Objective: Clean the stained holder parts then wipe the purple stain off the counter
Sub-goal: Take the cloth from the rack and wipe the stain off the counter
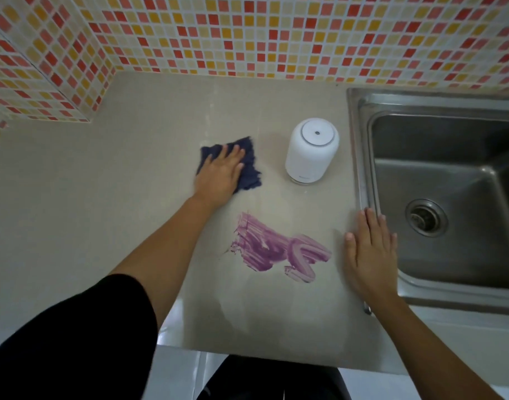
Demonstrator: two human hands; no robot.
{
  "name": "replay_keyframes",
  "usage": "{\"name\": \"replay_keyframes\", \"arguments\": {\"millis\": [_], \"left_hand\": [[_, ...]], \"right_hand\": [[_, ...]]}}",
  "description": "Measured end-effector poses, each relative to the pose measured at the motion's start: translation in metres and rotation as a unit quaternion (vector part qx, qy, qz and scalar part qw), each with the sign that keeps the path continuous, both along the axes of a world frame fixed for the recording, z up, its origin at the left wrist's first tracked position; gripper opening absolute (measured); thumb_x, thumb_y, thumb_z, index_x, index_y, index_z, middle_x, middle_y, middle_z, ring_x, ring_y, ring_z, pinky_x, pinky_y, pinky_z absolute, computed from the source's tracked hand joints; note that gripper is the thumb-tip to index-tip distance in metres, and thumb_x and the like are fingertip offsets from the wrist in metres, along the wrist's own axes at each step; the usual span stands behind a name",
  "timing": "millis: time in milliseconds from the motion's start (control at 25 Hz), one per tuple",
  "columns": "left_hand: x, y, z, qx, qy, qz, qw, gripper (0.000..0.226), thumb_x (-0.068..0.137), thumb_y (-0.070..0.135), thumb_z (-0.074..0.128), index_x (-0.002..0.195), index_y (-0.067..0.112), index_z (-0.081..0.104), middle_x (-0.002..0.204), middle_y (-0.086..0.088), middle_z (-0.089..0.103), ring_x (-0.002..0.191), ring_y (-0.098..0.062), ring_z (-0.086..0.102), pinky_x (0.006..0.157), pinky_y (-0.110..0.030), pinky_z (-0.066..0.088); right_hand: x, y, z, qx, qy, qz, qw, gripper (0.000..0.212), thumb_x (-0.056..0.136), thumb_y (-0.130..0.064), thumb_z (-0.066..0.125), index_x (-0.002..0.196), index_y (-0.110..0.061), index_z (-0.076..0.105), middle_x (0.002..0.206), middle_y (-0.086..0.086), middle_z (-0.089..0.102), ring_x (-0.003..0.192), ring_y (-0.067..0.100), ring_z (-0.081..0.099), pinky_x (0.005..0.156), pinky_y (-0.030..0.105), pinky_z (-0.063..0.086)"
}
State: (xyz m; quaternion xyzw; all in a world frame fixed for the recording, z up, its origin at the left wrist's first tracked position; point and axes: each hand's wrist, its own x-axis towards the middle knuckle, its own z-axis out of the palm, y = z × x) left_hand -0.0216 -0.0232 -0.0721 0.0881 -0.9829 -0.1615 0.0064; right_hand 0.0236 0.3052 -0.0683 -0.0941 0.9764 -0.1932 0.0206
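A purple smeared stain (276,249) lies on the beige counter (117,174), near its front. Behind it, a dark blue cloth (249,166) lies flat on the counter, and my left hand (220,174) presses down on it with fingers spread over the fabric. My right hand (370,249) rests flat on the counter, fingers together, just right of the stain and next to the sink's rim. A white, dome-shaped holder (311,151) stands upright behind the stain, to the right of the cloth.
A stainless steel sink (360,157) with a round drain (425,217) fills the right side. Mosaic tiled walls (247,33) in red, orange and cream close the back and left. The counter's front edge runs along the bottom.
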Motion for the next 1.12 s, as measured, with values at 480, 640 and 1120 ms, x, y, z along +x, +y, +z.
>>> {"name": "replay_keyframes", "arguments": {"millis": [480, 640, 1120], "left_hand": [[-0.015, -0.084, -0.006, -0.042, 0.023, 0.085, 0.995, 0.047, 0.097, 0.027, 0.029, 0.137, 0.005, 0.043, 0.144, -0.017, 0.042, 0.133, -0.034, 0.038, 0.107, -0.045, 0.030], [0.017, -0.024, 0.000, 0.026, 0.000, -0.083, 0.996, 0.054, 0.097, 0.041, 0.023, 0.138, 0.012, 0.043, 0.147, -0.006, 0.039, 0.139, -0.019, 0.028, 0.112, -0.036, 0.020], [0.028, 0.046, 0.004, -0.005, 0.046, -0.151, 0.987, 0.051, 0.100, 0.036, 0.019, 0.128, 0.013, 0.055, 0.133, -0.007, 0.056, 0.127, -0.026, 0.048, 0.104, -0.041, 0.033]], "right_hand": [[-0.109, -0.083, 0.028, -0.374, -0.146, 0.061, 0.914, 0.108, 0.055, -0.026, 0.089, 0.139, -0.026, 0.022, 0.133, -0.011, 0.044, 0.122, 0.006, 0.044, 0.098, 0.021, 0.039], [-0.124, -0.088, 0.029, -0.347, -0.128, 0.056, 0.928, 0.093, 0.058, -0.026, 0.088, 0.134, -0.024, 0.033, 0.117, -0.013, 0.051, 0.106, 0.006, 0.051, 0.083, 0.017, 0.042], [-0.153, -0.065, 0.055, -0.378, -0.047, 0.032, 0.924, 0.091, 0.062, -0.023, 0.086, 0.134, -0.024, 0.032, 0.122, -0.013, 0.048, 0.113, -0.001, 0.046, 0.092, 0.009, 0.041]]}}
